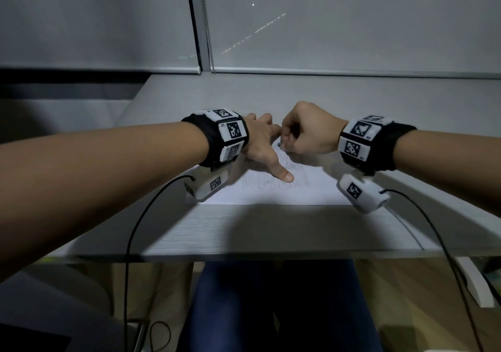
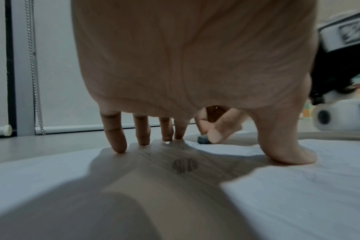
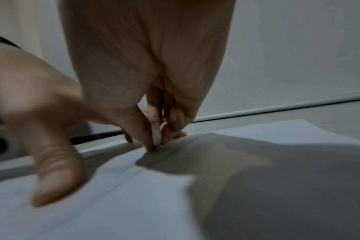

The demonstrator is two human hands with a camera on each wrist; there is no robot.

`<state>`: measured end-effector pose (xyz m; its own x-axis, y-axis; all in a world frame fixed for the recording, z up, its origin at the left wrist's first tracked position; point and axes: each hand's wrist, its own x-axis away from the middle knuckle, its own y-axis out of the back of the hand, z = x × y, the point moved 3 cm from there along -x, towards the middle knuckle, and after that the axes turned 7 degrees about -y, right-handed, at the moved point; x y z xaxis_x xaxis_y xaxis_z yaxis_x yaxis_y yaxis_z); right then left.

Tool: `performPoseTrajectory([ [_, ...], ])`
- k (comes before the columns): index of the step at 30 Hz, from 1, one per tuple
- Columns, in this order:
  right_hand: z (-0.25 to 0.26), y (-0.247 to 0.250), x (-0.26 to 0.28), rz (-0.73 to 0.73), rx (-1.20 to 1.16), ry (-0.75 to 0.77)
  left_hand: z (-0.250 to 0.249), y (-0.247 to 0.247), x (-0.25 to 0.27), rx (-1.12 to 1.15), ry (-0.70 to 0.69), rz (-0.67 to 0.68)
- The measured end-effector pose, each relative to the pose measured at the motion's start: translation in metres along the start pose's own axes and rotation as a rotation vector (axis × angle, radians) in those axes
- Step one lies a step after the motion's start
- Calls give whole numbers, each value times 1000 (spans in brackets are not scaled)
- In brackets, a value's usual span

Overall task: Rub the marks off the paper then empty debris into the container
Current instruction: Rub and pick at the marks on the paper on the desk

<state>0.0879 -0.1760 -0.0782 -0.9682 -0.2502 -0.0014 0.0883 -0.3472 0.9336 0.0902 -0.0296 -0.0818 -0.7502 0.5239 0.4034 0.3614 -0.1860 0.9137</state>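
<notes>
A white sheet of paper (image 1: 303, 189) with grey pencil scribbles lies on the grey desk (image 1: 244, 232). My left hand (image 1: 260, 145) is spread on it, straight fingertips (image 2: 118, 146) and thumb pressing the paper (image 2: 298, 186) flat. My right hand (image 1: 303, 132) is curled just right of the left fingers, pinching a small eraser (image 3: 156, 135) between thumb and fingers, its lower end on the paper (image 3: 134, 186). In the left wrist view the eraser (image 2: 202, 140) shows as a small dark block under the right fingertips. No container is in view.
The desk's near edge (image 1: 244, 255) runs across the head view, with my legs below it. Window blinds (image 1: 339, 26) and a bead chain (image 2: 34, 73) stand behind the desk. Black cables (image 1: 130, 243) hang from both wrist cameras.
</notes>
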Motion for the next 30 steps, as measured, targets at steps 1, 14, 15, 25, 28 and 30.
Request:
performPoseTrajectory([
  [1, 2, 0, 3, 37, -4, 22, 0, 0, 0, -2, -2, -3],
  [14, -12, 4, 5, 29, -19, -12, -3, 3, -4, -31, 1, 30],
  [15, -15, 6, 3, 25, -22, -24, -4, 4, -4, -34, 2, 30],
  [25, -14, 6, 6, -9, 6, -9, -5, 7, -3, -38, 32, 56],
  [28, -18, 9, 4, 8, -1, -8, -6, 8, -4, -33, 41, 61],
  [30, -28, 15, -6, -58, 6, -65, -8, 10, -5, -27, 50, 74],
])
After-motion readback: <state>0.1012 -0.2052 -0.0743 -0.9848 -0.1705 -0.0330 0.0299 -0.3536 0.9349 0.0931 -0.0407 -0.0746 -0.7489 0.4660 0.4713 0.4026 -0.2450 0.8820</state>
